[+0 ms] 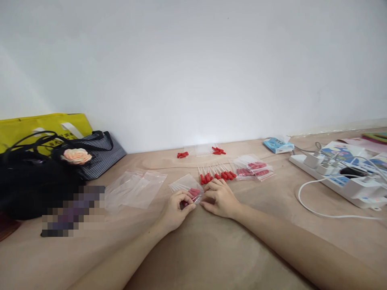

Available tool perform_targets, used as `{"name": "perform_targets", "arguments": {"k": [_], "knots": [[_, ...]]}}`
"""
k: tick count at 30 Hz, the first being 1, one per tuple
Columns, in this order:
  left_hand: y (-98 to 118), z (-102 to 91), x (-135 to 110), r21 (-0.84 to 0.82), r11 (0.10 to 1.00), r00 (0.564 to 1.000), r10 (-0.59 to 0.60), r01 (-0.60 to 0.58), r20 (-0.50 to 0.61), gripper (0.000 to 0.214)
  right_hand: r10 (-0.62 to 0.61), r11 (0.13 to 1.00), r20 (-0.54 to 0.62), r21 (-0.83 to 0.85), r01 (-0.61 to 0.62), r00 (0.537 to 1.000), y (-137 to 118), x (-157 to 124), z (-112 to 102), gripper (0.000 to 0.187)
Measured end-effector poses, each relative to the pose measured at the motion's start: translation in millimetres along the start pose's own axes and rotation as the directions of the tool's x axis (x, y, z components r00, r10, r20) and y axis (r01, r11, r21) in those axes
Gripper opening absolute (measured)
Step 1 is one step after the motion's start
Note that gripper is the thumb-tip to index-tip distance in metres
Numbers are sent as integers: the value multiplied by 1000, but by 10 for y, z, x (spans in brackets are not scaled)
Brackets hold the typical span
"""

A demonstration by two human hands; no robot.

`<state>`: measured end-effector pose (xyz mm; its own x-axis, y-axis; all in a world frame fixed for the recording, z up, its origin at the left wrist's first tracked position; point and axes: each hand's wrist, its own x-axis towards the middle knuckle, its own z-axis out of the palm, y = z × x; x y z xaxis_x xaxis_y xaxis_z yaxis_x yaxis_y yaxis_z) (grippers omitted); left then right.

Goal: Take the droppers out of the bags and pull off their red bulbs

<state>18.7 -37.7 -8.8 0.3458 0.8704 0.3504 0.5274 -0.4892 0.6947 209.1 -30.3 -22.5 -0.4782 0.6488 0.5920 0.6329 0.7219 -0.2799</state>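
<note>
A small clear zip bag [193, 189] lies on the table with red-tipped white sticks inside it. My left hand [180, 207] pinches its near edge between thumb and fingers. My right hand [220, 199] is curled at the bag's right corner, thumb and fingertips at its edge. Just beyond my right hand lies a row of loose red-tipped white sticks [217, 175]. To the right of the row, filled zip bags [255, 169] overlap each other. Flat clear zip bags [136, 187] without sticks lie left of my left hand.
Small groups of red-tipped sticks [219, 150] lie by the wall. A blue tissue pack [278, 145] and a white power strip [341, 177] with plugs and cables are on the right. At left are a yellow bag [18, 129], a striped bag [105, 155] and a blurred dark object [72, 211].
</note>
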Motion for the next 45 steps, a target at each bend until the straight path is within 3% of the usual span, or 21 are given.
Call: {"name": "perform_targets", "arguments": {"k": [6,13,19,26,34,39,42,45], "knots": [[6,-4,11,-12,1000,1000,21,-21,-8,7,0,997,73,75,-6,997,-20,27,-10,14],[9,-12,11,0,1000,1000,-4,4,0,8,132,990,84,-60,-127,988,-45,67,2,20],[10,-9,13,20,1000,1000,1,-1,9,9,-19,1000,115,-10,20,993,-20,67,21,9],[43,2,19,73,997,1000,20,-21,11,15,-147,988,-6,-55,147,989,-36,55,50,6],[57,21,53,125,991,999,52,-52,6,18,-336,930,-67,-179,320,940,-26,56,68,14],[37,-25,65,163,984,995,62,-74,77,11,-388,901,-75,-240,361,919,-28,58,64,17],[25,-44,45,169,978,991,111,-123,76,16,-326,929,-104,-222,297,940,-54,47,29,16],[16,-35,18,193,968,987,162,-157,-9,14,-65,984,-147,-175,38,987,-125,40,-38,26]]}}
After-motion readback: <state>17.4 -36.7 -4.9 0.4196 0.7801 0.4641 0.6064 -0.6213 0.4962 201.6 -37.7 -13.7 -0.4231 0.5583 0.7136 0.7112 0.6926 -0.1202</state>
